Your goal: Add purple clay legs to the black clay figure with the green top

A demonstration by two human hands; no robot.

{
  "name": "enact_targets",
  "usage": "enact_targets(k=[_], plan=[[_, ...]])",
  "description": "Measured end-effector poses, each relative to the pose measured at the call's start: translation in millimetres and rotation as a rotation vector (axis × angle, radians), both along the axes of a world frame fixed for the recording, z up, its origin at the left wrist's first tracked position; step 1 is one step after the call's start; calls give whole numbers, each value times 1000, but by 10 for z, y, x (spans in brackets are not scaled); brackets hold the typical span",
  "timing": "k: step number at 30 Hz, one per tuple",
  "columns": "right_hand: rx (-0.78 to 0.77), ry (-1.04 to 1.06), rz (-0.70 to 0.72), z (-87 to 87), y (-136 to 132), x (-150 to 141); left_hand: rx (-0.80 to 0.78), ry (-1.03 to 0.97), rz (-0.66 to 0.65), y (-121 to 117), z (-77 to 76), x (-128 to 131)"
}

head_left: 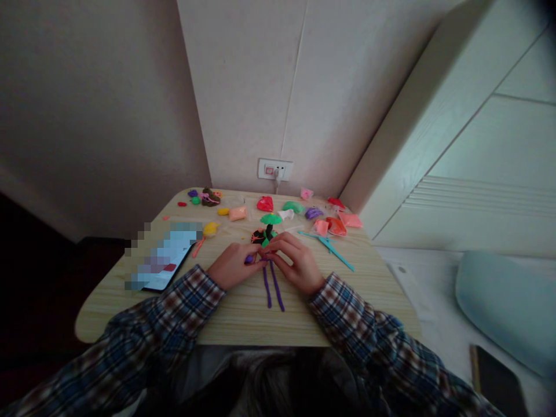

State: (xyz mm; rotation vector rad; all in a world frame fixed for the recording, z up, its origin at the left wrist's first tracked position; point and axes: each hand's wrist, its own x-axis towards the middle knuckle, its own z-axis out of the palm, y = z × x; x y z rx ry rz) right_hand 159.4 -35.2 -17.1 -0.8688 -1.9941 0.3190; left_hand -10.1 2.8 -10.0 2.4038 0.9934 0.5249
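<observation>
My left hand and my right hand meet over the middle of the table, fingertips pinched together on purple clay. Two long purple clay strips run from beneath my fingers toward the front edge; whether they join the pinched piece I cannot tell. Beside my left fingers shows a small purple lump. Just beyond my hands stands a clay figure with a green umbrella-shaped top on a black stem, its base partly hidden by my right fingers.
On the left of the wooden table lies a tablet-like screen. Yellow clay and an orange stick sit beside it. Bagged clay, including a red pack, lines the back. Turquoise tools lie at right. Behind is a wall socket.
</observation>
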Motion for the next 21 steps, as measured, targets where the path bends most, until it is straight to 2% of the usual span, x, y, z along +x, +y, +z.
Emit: enact_targets(k=[4,8,12,21], plan=[[-4,-21,27,-14,-3,-47,-27,-5,-37,-11,3,9],[-15,-118,-47,-19,9,-80,-48,-6,-64,-41,22,14],[-20,-180,-93,-6,8,-114,-39,9,-79,-54,16,13],[7,-217,-91,-23,1,-151,20,64,-88,-34,-6,15]])
